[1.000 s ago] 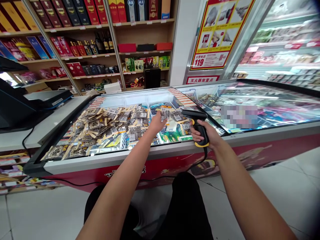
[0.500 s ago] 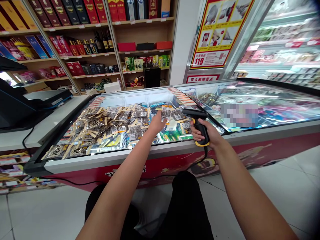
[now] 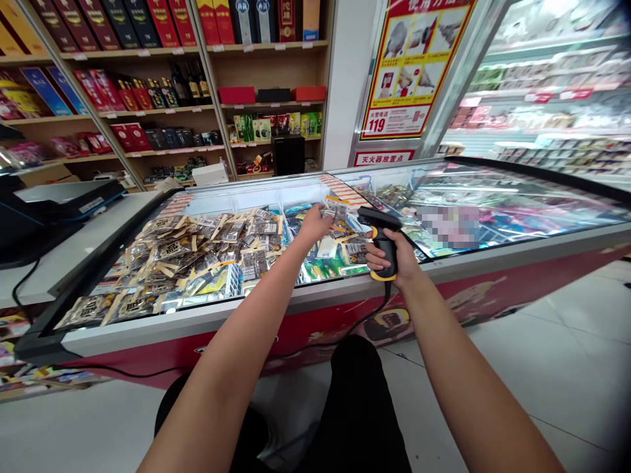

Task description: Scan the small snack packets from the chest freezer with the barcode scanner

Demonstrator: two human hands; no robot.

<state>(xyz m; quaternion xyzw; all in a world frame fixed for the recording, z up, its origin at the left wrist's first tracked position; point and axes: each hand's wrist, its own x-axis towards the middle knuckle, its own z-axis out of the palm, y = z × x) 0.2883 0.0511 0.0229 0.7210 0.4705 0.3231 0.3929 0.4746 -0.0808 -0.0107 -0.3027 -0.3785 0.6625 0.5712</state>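
Observation:
My left hand (image 3: 317, 222) is closed on the edge of a small clear snack packet (image 3: 337, 209) with an orange strip. It holds the packet over the glass top of a chest freezer (image 3: 320, 287). A black and yellow barcode scanner (image 3: 383, 244) is gripped upright by its handle in my right hand (image 3: 401, 257). The scanner's head is just right of the held packet, apart from it. Left of my left hand, many similar dark packets (image 3: 170, 249) lie in a heap. A few more packets (image 3: 355, 252) lie between my two hands.
The scanner's cable (image 3: 367, 315) hangs down along the freezer's red front. At the left is a counter (image 3: 29, 279) with a black device (image 3: 64, 203). Shelves (image 3: 266, 47) of boxes and bottles stand behind, beside a yellow and red poster (image 3: 419, 66).
The view has turned a little to the right. My left hand has lifted the packet slightly and tilted it beside the scanner. The right hand keeps its grip on the scanner.

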